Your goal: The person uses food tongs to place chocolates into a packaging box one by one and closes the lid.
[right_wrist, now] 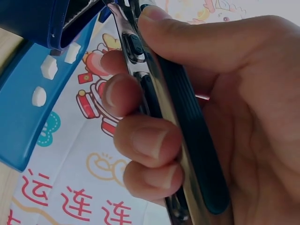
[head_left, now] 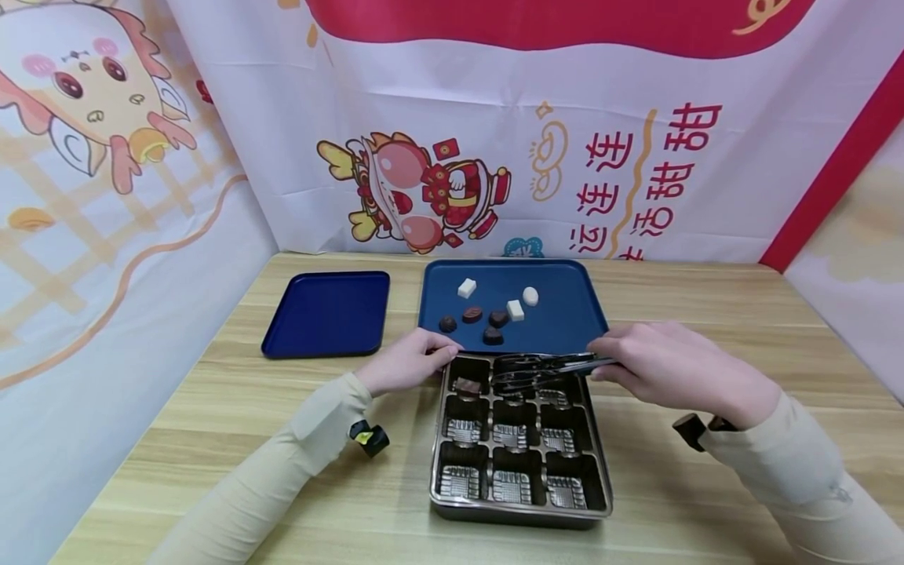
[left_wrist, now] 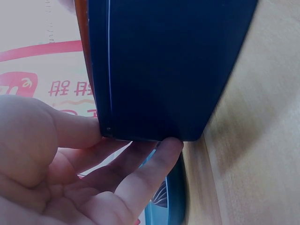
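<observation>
Left hand (head_left: 413, 362) has fingers bent loosely round the far-left corner of the nine-compartment box (head_left: 523, 515); bracing there looks sensible. Brown piece (head_left: 467, 385) sits in the far-left compartment. Tongs (right_wrist: 197, 145) hover across the far row, hiding what's under; can't tell if they hold anything. Right hand (head_left: 671, 369) wraps their handles; steep tips and small spread should suit those tight walls. Around: smaller tray (head_left: 325, 314) well apart on the left; larger tray (head_left: 565, 314) just behind the box, bearing dark pieces (head_left: 493, 336) and white pieces (head_left: 530, 296), likely limiting low swings.

Far row of the nine-compartment box (head_left: 519, 516) partly covered by tongs (head_left: 554, 367) — contents beneath unclear, left hand (head_left: 406, 362) partly hidden at the box's far left corner, box itself cut off by the left wrist view's top edge
</observation>
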Demonstrator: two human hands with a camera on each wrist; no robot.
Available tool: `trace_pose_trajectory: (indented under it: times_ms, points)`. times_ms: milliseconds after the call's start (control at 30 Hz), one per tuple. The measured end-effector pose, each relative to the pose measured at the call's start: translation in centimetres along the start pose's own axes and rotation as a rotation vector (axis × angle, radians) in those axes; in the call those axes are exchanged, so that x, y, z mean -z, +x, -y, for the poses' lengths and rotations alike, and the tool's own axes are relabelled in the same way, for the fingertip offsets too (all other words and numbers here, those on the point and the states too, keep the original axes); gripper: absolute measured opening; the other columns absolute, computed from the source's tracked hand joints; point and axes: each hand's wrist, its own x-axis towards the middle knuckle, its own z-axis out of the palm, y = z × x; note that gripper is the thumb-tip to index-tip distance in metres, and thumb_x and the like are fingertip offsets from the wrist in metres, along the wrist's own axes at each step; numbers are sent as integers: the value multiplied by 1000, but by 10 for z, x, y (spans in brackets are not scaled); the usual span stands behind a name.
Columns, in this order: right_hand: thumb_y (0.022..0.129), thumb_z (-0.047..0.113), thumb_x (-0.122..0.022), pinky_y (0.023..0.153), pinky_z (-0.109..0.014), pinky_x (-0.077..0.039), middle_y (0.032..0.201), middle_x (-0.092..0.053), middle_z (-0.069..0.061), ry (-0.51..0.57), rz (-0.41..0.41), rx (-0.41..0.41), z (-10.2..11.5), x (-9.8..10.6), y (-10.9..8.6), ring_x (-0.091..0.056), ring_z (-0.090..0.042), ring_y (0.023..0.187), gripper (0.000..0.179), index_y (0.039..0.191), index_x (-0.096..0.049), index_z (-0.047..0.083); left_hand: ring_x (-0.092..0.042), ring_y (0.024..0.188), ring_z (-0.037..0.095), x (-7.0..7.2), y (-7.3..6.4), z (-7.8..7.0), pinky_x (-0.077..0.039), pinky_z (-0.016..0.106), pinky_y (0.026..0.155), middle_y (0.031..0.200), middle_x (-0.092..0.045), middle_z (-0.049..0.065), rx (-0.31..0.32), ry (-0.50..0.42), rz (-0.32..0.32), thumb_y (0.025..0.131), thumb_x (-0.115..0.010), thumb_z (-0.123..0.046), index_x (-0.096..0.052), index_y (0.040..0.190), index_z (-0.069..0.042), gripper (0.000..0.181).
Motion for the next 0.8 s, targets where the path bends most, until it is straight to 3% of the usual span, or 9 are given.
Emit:
trace_pose_trajectory:
  times_ms: [67, 200, 267, 333, 533, 633, 700, 800]
  points:
    - [89, 21, -75, 49, -28, -37, 69, -43, 16, 12, 9, -1, -1, 1, -1, -40, -1, 55, 20, 79, -58, 24, -55, 82, 15, 0, 0, 0, -43, 36, 79, 123, -65, 3, -4, 2, 0, 105, -50, -23, -68, 126, -8, 31]
    - [90, 23, -74, 51, -30, -43, 75, -52, 15, 31, 18, -15, -2, 5, -4, -45, 0, 59, 9, 91, -67, 18, -48, 65, 16, 1, -1, -2, -44, 35, 76, 121, -65, 3, -4, -3, 4, 105, -50, -23, -68, 126, -7, 32]
    - [90, 23, -75, 53, -32, -46, 81, -58, 14, 32, 1, -23, -4, 8, -5, -50, 0, 62, 13, 98, -70, 15, -41, 58, 15, 1, -1, -2, -44, 34, 74, 120, -66, 3, -5, -3, 6, 105, -50, -23, -67, 126, -6, 32]
    - [89, 23, -75, 54, -35, -49, 85, -62, 11, 17, -35, -27, -6, 10, -7, -54, -2, 64, 18, 103, -71, 12, -43, 59, 14, 1, -1, -2, -44, 34, 74, 120, -66, 4, -9, -1, 6, 105, -50, -22, -67, 126, -6, 32]
    - [88, 21, -75, 54, -36, -49, 79, -59, 10, -25, -108, -42, -16, 12, -9, -54, -5, 61, 16, 99, -70, 11, -46, 66, 14, 1, -1, -3, -43, 35, 74, 119, -66, 3, -12, -3, 5, 105, -50, -22, -67, 126, -5, 32]
    - [89, 21, -75, 57, -39, -52, 83, -64, 6, -20, -118, -65, -25, 9, -8, -59, -8, 64, 20, 102, -71, 8, -44, 60, 14, 1, -1, -3, -43, 34, 68, 116, -66, 2, 0, -8, 5, 105, -50, -23, -67, 126, -7, 32]
    - [89, 22, -75, 59, -41, -53, 85, -66, 3, -11, -126, -86, -33, 6, -7, -61, -11, 67, 23, 105, -70, 5, -41, 56, 13, 1, -1, -3, -42, 33, 63, 106, -67, 5, 11, -8, 9, 105, -50, -23, -67, 127, -8, 32]
    - [90, 22, -74, 56, -42, -51, 82, -65, 2, -4, -145, -125, -46, 1, -5, -58, -12, 65, 24, 107, -69, 5, -33, 49, 14, 1, 0, -4, -41, 34, 59, 102, -67, 5, 13, -16, 10, 105, -50, -23, -67, 127, -7, 32]
